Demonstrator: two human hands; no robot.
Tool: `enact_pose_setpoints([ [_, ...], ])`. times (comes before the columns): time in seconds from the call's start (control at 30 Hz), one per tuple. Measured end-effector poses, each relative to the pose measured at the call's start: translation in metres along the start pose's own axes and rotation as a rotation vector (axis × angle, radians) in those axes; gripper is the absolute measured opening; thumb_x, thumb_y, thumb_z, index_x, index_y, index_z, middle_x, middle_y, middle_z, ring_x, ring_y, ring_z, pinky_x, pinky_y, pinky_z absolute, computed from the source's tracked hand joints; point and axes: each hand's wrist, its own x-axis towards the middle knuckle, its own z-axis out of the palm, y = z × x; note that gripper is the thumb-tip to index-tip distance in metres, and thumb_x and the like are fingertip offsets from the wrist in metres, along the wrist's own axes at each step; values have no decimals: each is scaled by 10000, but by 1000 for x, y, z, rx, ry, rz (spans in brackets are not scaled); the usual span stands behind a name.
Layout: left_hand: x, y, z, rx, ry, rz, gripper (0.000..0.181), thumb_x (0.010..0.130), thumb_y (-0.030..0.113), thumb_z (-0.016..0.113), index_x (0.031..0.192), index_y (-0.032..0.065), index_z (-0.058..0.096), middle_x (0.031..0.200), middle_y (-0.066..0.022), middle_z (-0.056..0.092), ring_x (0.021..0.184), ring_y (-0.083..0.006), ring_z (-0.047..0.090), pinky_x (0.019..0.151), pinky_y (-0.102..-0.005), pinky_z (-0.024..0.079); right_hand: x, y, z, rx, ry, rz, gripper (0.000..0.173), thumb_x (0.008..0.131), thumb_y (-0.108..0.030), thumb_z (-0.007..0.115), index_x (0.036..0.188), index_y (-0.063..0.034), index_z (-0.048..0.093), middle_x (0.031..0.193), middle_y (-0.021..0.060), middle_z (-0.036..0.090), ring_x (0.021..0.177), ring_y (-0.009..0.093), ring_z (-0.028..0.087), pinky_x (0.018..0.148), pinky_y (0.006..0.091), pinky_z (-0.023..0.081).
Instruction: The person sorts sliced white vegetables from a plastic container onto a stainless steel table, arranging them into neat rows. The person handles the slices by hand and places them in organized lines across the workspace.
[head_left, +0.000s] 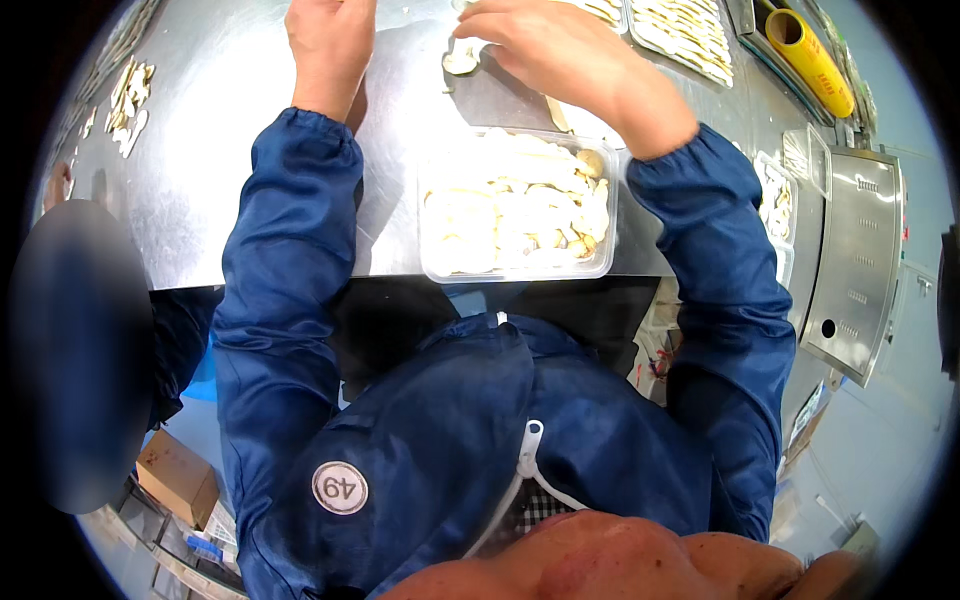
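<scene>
My left hand (330, 49) is at the top edge of the view over the steel table (187, 217); its fingers are cut off, so any hold is hidden. To the right, my right hand (544, 56) reaches over the table with bent fingers. Just below its fingertips lies a pale slice (460, 60), apparently mushroom; contact cannot be made out. Between my forearms, a clear plastic container (442, 274) sits at the table's near edge, filled with pale slices and some brownish pieces (590, 163). A flat pale piece (589, 120) shows behind it, partly under my right wrist.
Trays of neatly layered slices (681, 34) stand at the upper right, near a yellow roll (810, 64). A steel appliance (859, 259) and a container of cut pieces (776, 201) are at right. Loose slices (129, 101) and another person's hand (57, 186) are at left.
</scene>
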Motion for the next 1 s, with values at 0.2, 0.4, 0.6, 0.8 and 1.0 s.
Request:
enact_pose_setpoints([
  [0.2,-5,8,3,-33,-26,-35,308,914,60,537,1205,23,632,1068,-50,626,912,-137,534,839,-287,441,5,17,22,-100,-196,190,202,886,-129,586,997,-23,718,1023,159,695,1003,357,671,871,446,535],
  [0.4,-7,8,6,-43,-41,-46,302,908,46,531,1191,28,633,1059,-39,621,855,-121,515,798,-271,435,-7,5,-15,-30,-335,292,301,791,-224,702,1037,-51,725,1023,162,707,981,361,669,868,436,534],
  [0.6,-6,9,9,-135,-43,-110,321,898,38,529,1205,33,623,1062,-31,614,834,-112,519,777,-266,443,-16,20,-2,-19,-235,222,251,803,-200,687,983,-29,722,984,174,703,942,370,670,824,456,532],
  [0.8,-5,6,8,-93,-64,-104,334,903,41,530,1226,30,615,1076,-36,615,836,-119,529,779,-268,448,-18,15,-4,-112,-235,159,227,809,-202,686,937,-19,721,884,187,694,877,392,670,780,467,533],
  [1.0,-8,13,6,-75,-72,-104,324,914,68,535,1225,25,612,1074,-41,620,833,-122,534,775,-269,452,-54,-21,-24,-69,2,141,176,806,-144,798,941,-56,725,853,98,687,783,308,678,725,403,533],
])
